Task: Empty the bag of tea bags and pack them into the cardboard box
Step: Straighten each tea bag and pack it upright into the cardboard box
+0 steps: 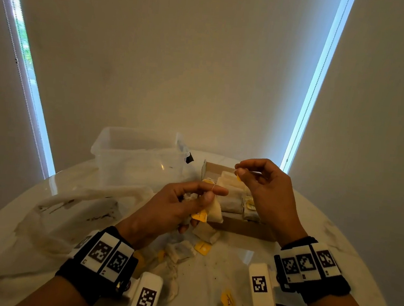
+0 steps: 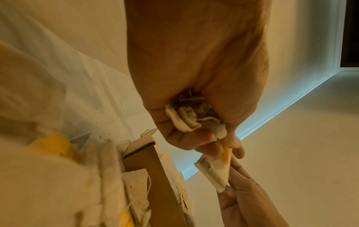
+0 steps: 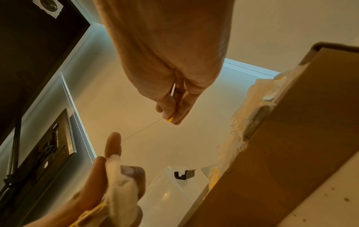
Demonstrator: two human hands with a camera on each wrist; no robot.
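Observation:
My left hand [image 1: 191, 201] grips a bunch of white tea bags [image 1: 214, 209] with yellow tags, just in front of the cardboard box [image 1: 238, 226]; the left wrist view shows the bags [image 2: 190, 119] crumpled in the palm. My right hand [image 1: 240, 171] is raised over the box and pinches a small yellow tag [image 3: 170, 119] between thumb and forefinger. A thin string runs from that tag to the left forefinger. The box holds several tea bags [image 1: 231, 200] in rows. The emptied translucent bag [image 1: 67, 204] lies crumpled at the left.
A clear plastic tub [image 1: 136, 156] stands behind the bag, left of the box. Loose tea bags [image 1: 181, 250] and yellow tags [image 1: 203, 248] lie on the white marble table [image 1: 349, 253] near me, with dark crumbs around. The round table edge curves close behind the box.

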